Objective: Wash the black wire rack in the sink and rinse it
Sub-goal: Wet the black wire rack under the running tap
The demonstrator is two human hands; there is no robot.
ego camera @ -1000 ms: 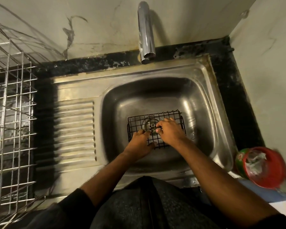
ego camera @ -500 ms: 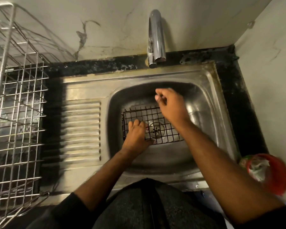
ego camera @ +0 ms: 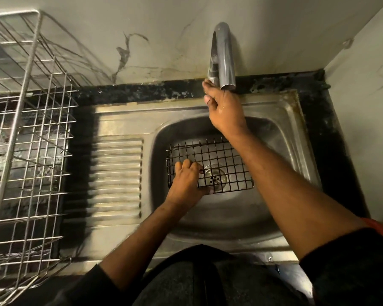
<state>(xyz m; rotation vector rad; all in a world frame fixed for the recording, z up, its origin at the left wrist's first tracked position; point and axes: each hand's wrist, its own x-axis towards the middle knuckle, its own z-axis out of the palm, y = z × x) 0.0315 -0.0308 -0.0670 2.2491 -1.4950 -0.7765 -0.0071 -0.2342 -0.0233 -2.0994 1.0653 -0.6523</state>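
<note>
Pale marbled wall (ego camera: 164,29) with dark veins fills the top, meeting a side wall in the right corner. Below it a black stone table (ego camera: 142,92) carries a steel sink (ego camera: 296,120), with a ribbed draining board (ego camera: 117,180) on its left side and a deep basin on the right. At far left stands a tall silver wire dish basket (ego camera: 27,133). A curved metal tap (ego camera: 223,56) rises from the wall edge above the basin. Flat on the basin floor lies the black wire rack (ego camera: 219,155), a small rectangular grid sitting over the round drain (ego camera: 216,176), which shows through its bars. A person in dark sleeves reaches in with both arms. The left hand (ego camera: 187,184) rests on the rack's near left corner, fingers curled over the wires and thumb at the near edge. The right hand (ego camera: 224,109) is raised to the tap, fingers bent against its base just beside the spout's mouth; whether it truly grips the tap cannot be told.
</note>
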